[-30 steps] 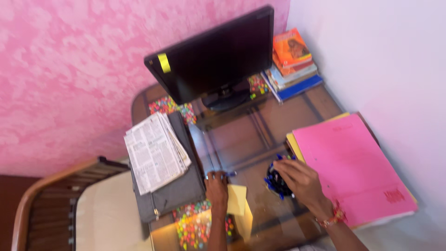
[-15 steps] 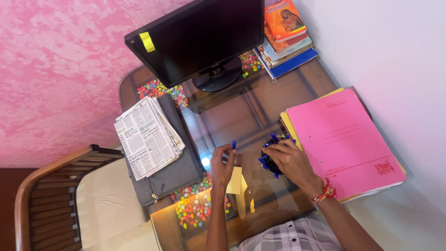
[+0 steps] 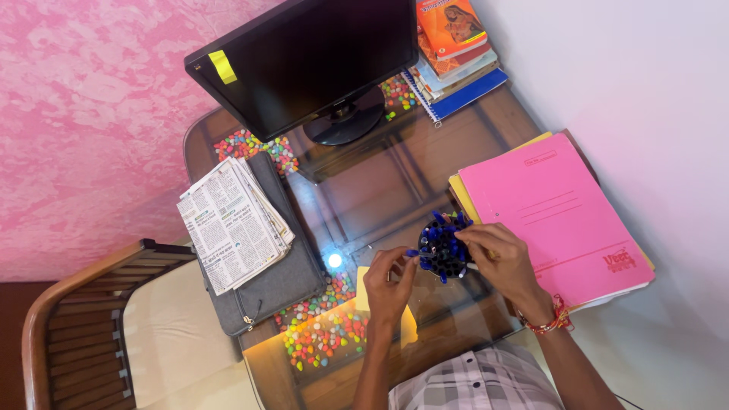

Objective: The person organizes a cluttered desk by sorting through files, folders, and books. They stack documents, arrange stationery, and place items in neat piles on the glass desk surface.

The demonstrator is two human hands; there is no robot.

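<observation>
Glass desk (image 3: 364, 182) with monitor (image 3: 304, 64), folders (image 3: 554, 212)

Blue pens (image 3: 442, 247) — pink folder (image 3: 554, 216) — grey bag (image 3: 277, 277).

black monitor screen (image 3: 304, 64) | rear of desk | yellow sticky label (image 3: 222, 67) top-left corner
</observation>
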